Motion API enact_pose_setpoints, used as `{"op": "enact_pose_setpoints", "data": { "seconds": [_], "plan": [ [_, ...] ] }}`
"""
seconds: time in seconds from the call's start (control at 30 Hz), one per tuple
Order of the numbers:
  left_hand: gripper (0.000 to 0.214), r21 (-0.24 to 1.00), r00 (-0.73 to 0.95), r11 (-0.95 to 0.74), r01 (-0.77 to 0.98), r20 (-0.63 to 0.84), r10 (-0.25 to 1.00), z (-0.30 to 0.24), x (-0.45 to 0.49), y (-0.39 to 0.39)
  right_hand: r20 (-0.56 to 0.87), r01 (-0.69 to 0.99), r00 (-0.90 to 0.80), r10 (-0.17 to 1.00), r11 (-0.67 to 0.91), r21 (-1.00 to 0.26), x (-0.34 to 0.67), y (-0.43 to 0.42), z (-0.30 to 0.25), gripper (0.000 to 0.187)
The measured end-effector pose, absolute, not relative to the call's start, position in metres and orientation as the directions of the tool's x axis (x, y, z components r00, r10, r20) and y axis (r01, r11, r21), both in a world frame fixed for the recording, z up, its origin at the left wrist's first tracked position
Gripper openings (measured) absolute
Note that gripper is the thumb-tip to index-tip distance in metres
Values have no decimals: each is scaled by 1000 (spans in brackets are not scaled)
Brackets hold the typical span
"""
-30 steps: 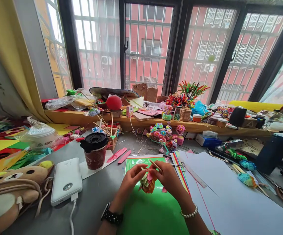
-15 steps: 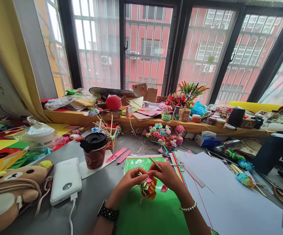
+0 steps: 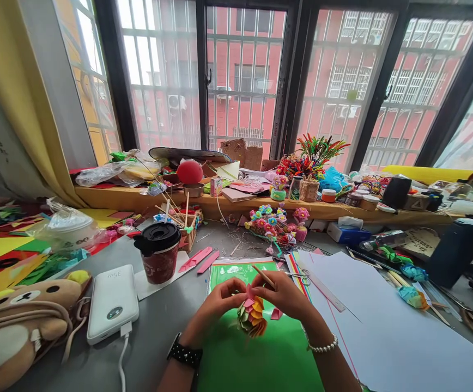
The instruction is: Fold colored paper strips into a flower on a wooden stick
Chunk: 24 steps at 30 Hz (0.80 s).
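A folded-paper flower (image 3: pixel 253 317), with layered green, yellow, orange and pink petals, is between my hands above a green plastic sheet (image 3: pixel 236 359). My left hand (image 3: pixel 229 295) pinches a pink piece at its top edge, thumb and fingers together. From the other side my right hand (image 3: pixel 279 293) presses its fingertips against the same pink part. A thin wooden stick (image 3: pixel 263 276) is tucked in the right hand and points up to the left. One small pink folded paper piece (image 3: pixel 276 313) lies on the sheet under the right hand.
Left stand a lidded cup (image 3: pixel 157 256), a white power bank (image 3: pixel 113 305) and a plush bear (image 3: pixel 28 321). Pink paper strips (image 3: pixel 207 262) lie beyond my left hand. Scissors (image 3: pixel 302 276), a ruler (image 3: pixel 326 294) and white paper (image 3: pixel 383 326) are right. Crocheted flowers (image 3: pixel 271 223) stand behind.
The flower has turned a little, showing more of its yellow and orange petals. Both hands stay at its top, with slightly shifted fingers. The view has shifted slightly.
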<state>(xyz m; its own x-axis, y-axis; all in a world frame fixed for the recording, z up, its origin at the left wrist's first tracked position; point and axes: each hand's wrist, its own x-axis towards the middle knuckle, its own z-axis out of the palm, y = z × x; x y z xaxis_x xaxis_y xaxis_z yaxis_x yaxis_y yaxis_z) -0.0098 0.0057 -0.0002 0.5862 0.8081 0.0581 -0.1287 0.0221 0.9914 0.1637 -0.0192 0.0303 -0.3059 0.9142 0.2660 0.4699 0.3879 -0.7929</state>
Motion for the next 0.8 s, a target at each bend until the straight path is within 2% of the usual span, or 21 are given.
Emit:
{"op": "enact_pose_setpoints", "data": {
  "seconds": [0.2, 0.5, 0.8],
  "plan": [
    [21, 993, 572, 24, -116, 47, 819, 1, -10, 7, 253, 500, -311, 916, 384, -776, 165, -20, 30, 11],
    [24, 987, 555, 61, -148, 32, 831, 4, -8, 2, 201, 424, -334, 921, 337, -840, 166, -17, 25, 11],
    [23, 983, 525, 52, -178, 50, 849, 2, -8, 3, 235, 521, -301, 924, 366, -771, 162, -20, 28, 10]
  ]
}}
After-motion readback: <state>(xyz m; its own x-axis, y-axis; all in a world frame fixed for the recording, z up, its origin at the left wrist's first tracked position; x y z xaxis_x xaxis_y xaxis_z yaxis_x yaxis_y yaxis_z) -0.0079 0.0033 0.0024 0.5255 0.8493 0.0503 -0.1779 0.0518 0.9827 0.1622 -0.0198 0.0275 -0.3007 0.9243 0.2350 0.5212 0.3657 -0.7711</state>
